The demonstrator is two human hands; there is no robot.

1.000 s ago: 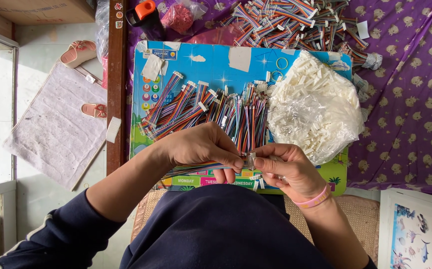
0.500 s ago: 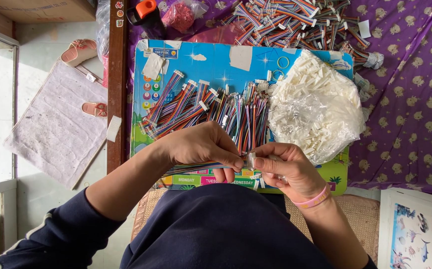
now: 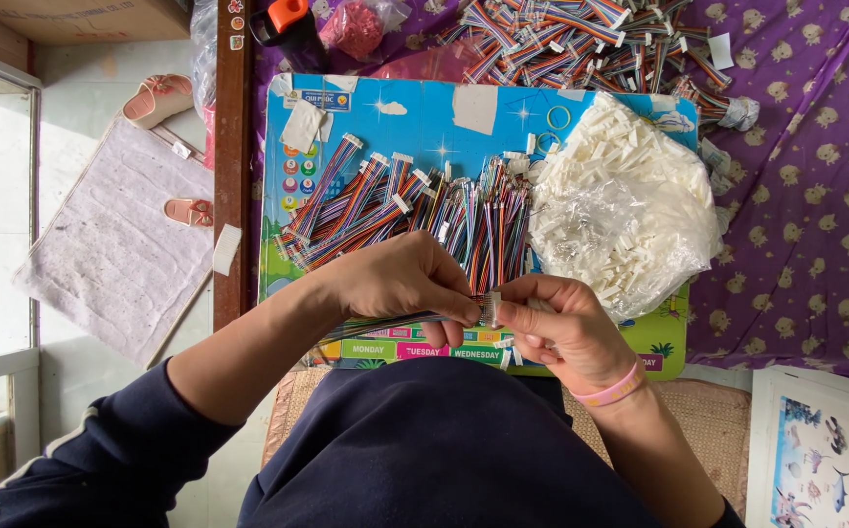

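My left hand pinches a flat bundle of multicoloured wires near its end. My right hand, with a pink wristband, pinches a small white connector at the tip of that bundle. Both hands meet over the near edge of a blue picture board. Beyond them on the board lie several loose coloured wire bundles with white connectors. A clear plastic bag of white connector housings lies just right of the hands.
A larger heap of coloured wire harnesses lies at the far side on a purple patterned cloth. An orange-and-black tool and a pink bag lie beyond the board. A wooden rail, grey mat and sandals are left.
My hands stay together at the wire end. The fingertips have shifted slightly, with the white connector now pressed against the tip of the bundle.
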